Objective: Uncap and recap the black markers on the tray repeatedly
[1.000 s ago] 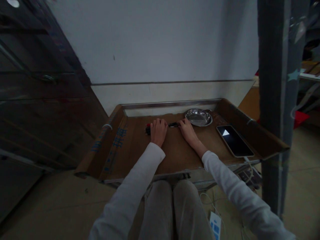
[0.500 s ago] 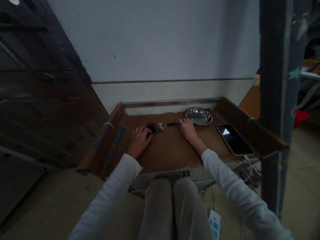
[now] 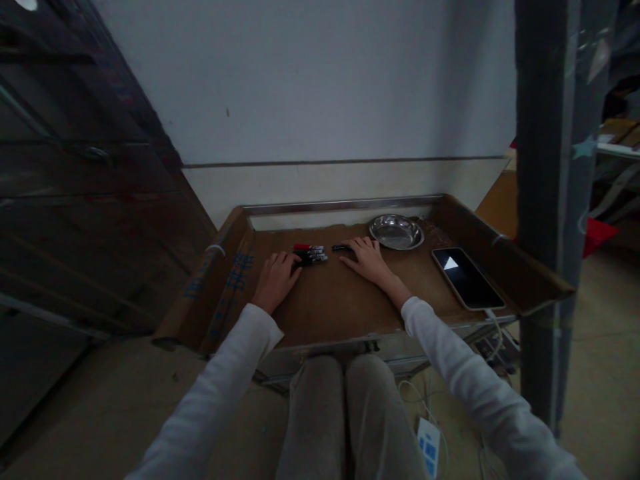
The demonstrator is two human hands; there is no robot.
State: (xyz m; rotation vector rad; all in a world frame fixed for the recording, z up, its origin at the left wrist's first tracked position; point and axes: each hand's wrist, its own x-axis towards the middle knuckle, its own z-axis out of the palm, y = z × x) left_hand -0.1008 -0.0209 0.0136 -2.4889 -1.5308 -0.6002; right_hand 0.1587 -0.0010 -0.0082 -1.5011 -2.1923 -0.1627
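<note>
Two hands flat and open, gripping nothing: my left hand [image 3: 277, 279] touches the marker pile [image 3: 310, 254], my right hand [image 3: 369, 259] the lone marker [image 3: 341, 248], which could roll toward the dish [image 3: 396, 232].

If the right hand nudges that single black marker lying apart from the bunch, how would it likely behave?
The black marker looks slim and round, so it would probably roll on the flat cardboard surface. It seems rigid and light, likely easy to pinch. The right hand lies beside it; the marker bunch might stop it.

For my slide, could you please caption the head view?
Two hands rest beside markers on a cardboard-lined tray.
</note>
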